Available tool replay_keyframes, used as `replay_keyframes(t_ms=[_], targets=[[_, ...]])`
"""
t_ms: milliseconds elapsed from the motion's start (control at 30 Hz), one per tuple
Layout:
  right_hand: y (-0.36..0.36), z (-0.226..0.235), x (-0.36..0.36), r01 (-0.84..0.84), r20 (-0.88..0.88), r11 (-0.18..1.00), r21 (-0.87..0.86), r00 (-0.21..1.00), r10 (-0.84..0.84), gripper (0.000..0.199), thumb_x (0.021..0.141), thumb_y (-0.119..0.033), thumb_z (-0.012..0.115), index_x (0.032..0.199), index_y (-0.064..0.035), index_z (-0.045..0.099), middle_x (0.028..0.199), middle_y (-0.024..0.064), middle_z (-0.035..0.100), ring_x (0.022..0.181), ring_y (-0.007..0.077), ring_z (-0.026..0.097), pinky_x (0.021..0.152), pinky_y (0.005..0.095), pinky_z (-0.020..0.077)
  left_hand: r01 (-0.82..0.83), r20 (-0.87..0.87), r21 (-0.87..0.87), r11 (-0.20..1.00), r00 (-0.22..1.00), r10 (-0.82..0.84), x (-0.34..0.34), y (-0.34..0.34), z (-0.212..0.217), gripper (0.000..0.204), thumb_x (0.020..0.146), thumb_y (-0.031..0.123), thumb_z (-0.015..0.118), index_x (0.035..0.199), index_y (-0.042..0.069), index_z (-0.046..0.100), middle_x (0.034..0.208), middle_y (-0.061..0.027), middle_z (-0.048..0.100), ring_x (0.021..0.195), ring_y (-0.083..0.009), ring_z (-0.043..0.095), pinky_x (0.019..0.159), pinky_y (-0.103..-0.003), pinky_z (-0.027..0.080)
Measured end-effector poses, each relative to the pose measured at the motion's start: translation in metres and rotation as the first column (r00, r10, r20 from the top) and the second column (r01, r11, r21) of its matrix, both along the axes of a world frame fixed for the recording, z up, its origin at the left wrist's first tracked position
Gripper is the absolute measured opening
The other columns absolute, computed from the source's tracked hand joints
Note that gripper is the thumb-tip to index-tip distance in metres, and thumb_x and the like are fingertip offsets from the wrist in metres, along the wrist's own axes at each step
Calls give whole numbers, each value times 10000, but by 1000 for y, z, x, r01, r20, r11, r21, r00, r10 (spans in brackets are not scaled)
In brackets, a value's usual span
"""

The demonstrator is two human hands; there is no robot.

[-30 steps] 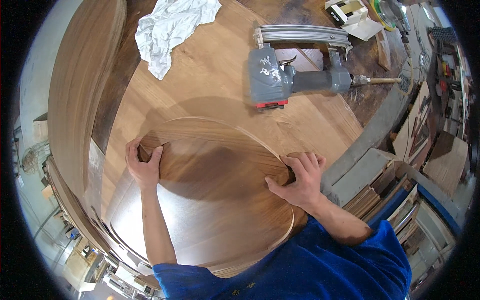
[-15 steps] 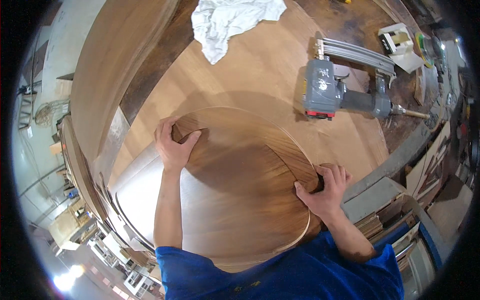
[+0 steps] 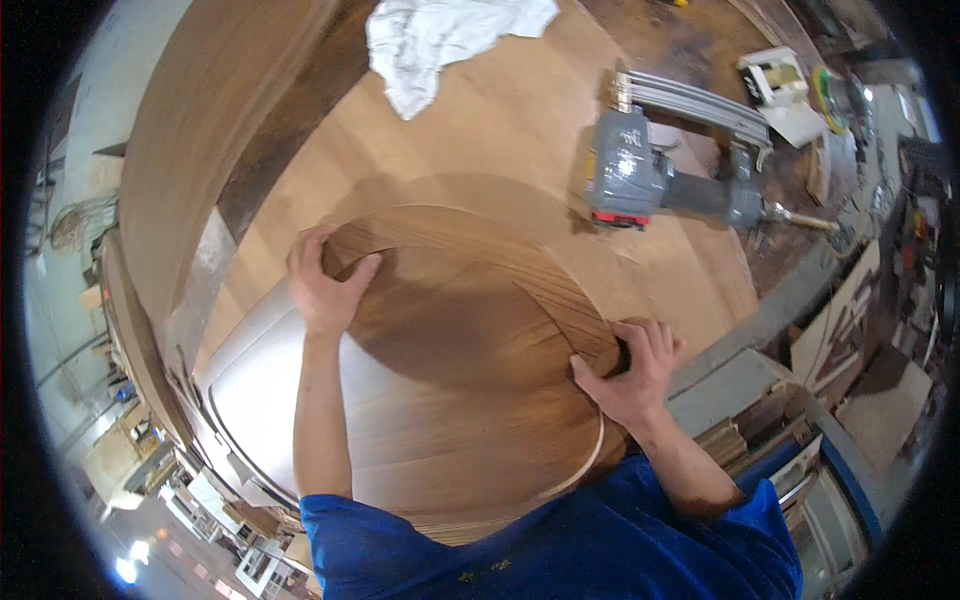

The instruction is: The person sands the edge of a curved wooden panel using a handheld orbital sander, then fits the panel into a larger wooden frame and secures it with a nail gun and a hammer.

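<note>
A curved wooden strip [image 3: 455, 230] with dark grain runs along the far edge of a rounded brown wooden panel [image 3: 450, 350]. My left hand [image 3: 325, 280] is closed round the strip's left end, its thumb on the near side and its fingers on the far side. At the other end, my right hand [image 3: 640, 370] grips the strip between thumb and fingers. Glare whitens the panel's left part. Beneath lies a larger, lighter wooden board [image 3: 510, 170].
A grey nail gun [image 3: 620, 165] with a hose fitting lies on the board at the right. Beyond are a crumpled white cloth [image 3: 430, 45] and a small opened box [image 3: 775, 80]. A tall curved wooden piece [image 3: 200, 130] rises on the left.
The whole view has shifted a little, so the nail gun, cloth, panel and hands all appear farther left. Both hands keep their hold on the strip, whose inner edge shows more clearly.
</note>
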State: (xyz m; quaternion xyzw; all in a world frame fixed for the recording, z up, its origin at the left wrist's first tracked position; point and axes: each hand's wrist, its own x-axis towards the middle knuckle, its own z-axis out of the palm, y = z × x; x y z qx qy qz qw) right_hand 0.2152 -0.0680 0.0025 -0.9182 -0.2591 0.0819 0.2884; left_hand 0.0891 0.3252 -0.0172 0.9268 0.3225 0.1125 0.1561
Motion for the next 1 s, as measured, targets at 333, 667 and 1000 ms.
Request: replay_keyframes(t_ms=[333, 667, 1000], targets=[[-8, -2, 0, 19, -38, 1000, 17, 999, -19, 529, 652, -377, 927, 1059, -127, 699, 1007, 18, 647, 963, 238, 578, 892, 409, 336, 34, 102, 5, 999, 994, -35, 2, -5, -10, 618, 766, 231, 897, 1313, 80, 655, 1246, -102, 700, 1213, -348, 615, 1092, -461, 454], [-41, -6, 37, -107, -44, 984, 146, 992, 115, 268, 809, -241, 832, 1046, -155, 740, 904, 4, 682, 806, 227, 600, 790, 390, 341, 164, -9, 398, 902, 984, -175, 2, -10, -10, 810, 834, 357, 855, 1506, 77, 500, 1476, -156, 542, 1369, -379, 488, 1161, -568, 339], [-39, -17, 79, -182, 190, 977, 116, 969, 158, 116, 879, -138, 760, 979, -191, 736, 841, -20, 685, 818, 199, 638, 780, 399, 378, -210, 110, 98, 973, 974, 199, 15, -176, 4, 712, 872, 242, 847, 1467, 22, 523, 1572, -235, 409, 1445, -405, 420, 1166, -528, 415]])
